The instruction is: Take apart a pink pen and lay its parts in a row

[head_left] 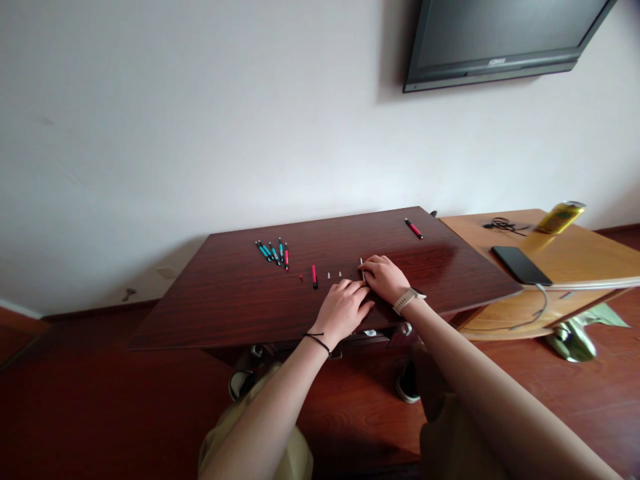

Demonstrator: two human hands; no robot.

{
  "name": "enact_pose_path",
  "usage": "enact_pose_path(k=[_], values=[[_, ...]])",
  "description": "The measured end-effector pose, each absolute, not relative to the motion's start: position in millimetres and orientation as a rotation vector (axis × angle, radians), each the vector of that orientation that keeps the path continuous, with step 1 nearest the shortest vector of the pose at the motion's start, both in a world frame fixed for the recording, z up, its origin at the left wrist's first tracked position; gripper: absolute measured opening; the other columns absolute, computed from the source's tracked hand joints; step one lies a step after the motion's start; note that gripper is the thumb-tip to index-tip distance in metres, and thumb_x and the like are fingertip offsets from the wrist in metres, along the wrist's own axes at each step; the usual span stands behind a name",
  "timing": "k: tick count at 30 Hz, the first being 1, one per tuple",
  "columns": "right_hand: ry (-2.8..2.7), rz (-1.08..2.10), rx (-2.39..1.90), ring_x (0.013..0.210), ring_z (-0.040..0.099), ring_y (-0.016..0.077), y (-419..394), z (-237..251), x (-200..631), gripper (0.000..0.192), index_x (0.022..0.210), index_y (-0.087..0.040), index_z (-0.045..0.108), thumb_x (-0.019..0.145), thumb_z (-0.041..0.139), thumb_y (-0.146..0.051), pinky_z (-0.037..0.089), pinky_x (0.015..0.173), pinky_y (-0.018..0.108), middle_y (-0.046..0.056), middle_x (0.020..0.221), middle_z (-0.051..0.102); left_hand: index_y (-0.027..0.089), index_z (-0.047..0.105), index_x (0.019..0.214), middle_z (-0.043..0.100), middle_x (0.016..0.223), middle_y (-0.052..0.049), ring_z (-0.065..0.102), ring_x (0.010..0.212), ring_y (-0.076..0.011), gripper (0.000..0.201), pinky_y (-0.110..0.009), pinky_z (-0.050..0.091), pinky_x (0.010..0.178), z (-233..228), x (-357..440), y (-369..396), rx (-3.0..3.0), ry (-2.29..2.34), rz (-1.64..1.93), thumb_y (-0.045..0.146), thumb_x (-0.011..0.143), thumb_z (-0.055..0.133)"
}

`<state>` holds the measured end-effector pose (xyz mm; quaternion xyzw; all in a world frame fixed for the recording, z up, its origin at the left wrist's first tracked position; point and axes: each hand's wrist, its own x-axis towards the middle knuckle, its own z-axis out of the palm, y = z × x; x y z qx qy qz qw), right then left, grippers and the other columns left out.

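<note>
Dark wooden table [225, 300]: keep both hands [343, 308] [384, 277] low, fingertips pinched on thin white rod [361, 265]; small pen parts [334, 274] just beyond fingertips.

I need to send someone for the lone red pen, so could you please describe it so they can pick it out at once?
Start at the dark table under the wall TV. Go to its far right corner, beyond the right hand. The red pen lies there alone, far from the pen cluster at the left and the short red piece by the left hand.
</note>
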<state>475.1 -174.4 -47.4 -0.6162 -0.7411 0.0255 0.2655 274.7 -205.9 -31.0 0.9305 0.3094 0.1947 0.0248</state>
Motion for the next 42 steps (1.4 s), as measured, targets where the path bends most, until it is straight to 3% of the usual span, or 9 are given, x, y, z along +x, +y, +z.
enact_pose_path(k=[9, 15, 25, 34, 42], values=[[-1.979, 0.058, -1.628, 0.111, 0.062, 0.0250, -177, -44, 478, 0.029, 0.114, -0.021, 0.079, 0.098, 0.056, -0.013, 0.050, 0.104, 0.036, 0.009, 0.115, 0.074, 0.022, 0.069, 0.129, 0.069, 0.136, -0.009, 0.059, 0.125, -0.0263, 0.030, -0.042, 0.049, 0.107, -29, 273, -206, 2.856, 0.961, 0.612, 0.039, 0.107, 0.057], [-1.919, -0.043, -1.680, 0.110, 0.061, 0.0274, -183, -43, 490, 0.041, 0.122, -0.020, 0.075, 0.090, 0.054, -0.004, 0.047, 0.105, 0.037, 0.010, 0.118, 0.074, 0.021, 0.069, 0.129, 0.068, 0.138, -0.008, 0.060, 0.127, -0.0258, 0.031, -0.042, 0.048, 0.111, -29, 264, -207, 2.842, 0.940, 0.617, 0.039, 0.107, 0.057], [-1.910, -0.031, -1.779, 0.103, 0.065, 0.0263, -188, -49, 504, 0.022, 0.110, -0.022, 0.075, 0.097, 0.059, -0.016, 0.048, 0.100, 0.038, 0.009, 0.109, 0.076, 0.022, 0.072, 0.119, 0.073, 0.123, -0.007, 0.065, 0.115, -0.0241, 0.024, -0.040, 0.052, 0.106, -21, 236, -204, 2.796, 0.999, 0.627, 0.036, 0.108, 0.056], [-1.901, 0.045, -1.848, 0.102, 0.067, 0.0260, -192, -42, 497, 0.023, 0.112, -0.023, 0.076, 0.096, 0.061, -0.017, 0.049, 0.094, 0.036, 0.009, 0.111, 0.076, 0.024, 0.074, 0.113, 0.074, 0.117, -0.006, 0.067, 0.112, -0.0231, 0.018, -0.038, 0.055, 0.102, -20, 209, -201, 2.734, 1.085, 0.659, 0.031, 0.106, 0.058], [-1.849, 0.040, -1.759, 0.107, 0.067, 0.0268, -201, -36, 476, 0.027, 0.116, -0.023, 0.078, 0.098, 0.057, -0.018, 0.050, 0.101, 0.039, 0.011, 0.111, 0.073, 0.023, 0.071, 0.119, 0.071, 0.126, -0.008, 0.064, 0.118, -0.0246, 0.018, -0.042, 0.053, 0.107, -24, 206, -210, 2.737, 1.111, 0.678, 0.026, 0.103, 0.063]])
